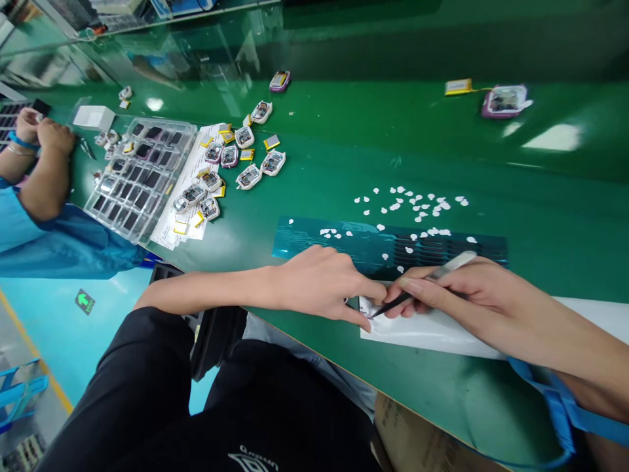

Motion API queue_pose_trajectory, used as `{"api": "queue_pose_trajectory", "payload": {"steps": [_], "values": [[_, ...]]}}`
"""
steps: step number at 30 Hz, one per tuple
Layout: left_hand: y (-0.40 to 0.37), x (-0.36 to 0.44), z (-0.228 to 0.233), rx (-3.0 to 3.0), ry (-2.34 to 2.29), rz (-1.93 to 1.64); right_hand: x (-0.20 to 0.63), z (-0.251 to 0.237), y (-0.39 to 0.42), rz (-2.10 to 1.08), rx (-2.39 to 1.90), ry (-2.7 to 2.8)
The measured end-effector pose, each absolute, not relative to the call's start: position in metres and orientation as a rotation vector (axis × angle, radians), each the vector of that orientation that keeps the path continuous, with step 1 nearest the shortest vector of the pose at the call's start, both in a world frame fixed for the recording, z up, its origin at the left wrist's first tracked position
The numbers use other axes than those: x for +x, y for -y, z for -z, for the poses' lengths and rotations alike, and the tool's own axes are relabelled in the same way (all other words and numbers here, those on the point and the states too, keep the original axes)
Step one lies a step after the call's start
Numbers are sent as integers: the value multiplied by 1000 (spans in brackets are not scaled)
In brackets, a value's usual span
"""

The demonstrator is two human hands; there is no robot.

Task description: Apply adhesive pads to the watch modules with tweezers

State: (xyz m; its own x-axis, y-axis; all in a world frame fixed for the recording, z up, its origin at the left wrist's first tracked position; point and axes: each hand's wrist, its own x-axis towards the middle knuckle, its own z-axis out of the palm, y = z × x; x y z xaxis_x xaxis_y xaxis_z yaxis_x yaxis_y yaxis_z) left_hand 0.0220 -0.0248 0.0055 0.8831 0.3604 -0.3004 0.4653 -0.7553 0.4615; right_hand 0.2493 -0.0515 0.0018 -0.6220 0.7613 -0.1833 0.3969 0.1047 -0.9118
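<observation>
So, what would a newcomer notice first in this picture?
Near the front table edge, the right hand holds tweezers whose tip meets a white sheet, which the left hand pins down. Just behind them lies a dark teal strip, with small white paper bits scattered on and beyond it. Far left, a clear compartment tray stands beside a cluster of small electronic devices.

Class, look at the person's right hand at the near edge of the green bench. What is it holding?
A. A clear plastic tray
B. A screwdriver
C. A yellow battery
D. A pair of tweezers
D. The right hand pinches slim tweezers, their dark tip down on the white sheet next to the left hand.
</observation>
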Motion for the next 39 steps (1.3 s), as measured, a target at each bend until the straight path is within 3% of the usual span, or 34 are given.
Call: {"api": "queue_pose_trajectory", "payload": {"steps": [12, 28, 34, 39], "values": [[24, 21, -7, 2497, -578, 249, 253, -4, 50, -1393, -1170, 2041], [26, 18, -10, 2518, -543, 233, 254, -5, 49, -1506, -1139, 2007], [26, 17, -7, 2276, -593, 35, 260, -10, 56, -1165, -1306, 1869], [22, 19, -3, 1583, -696, -355, 255, -14, 66, -963, -1468, 1426]]}}
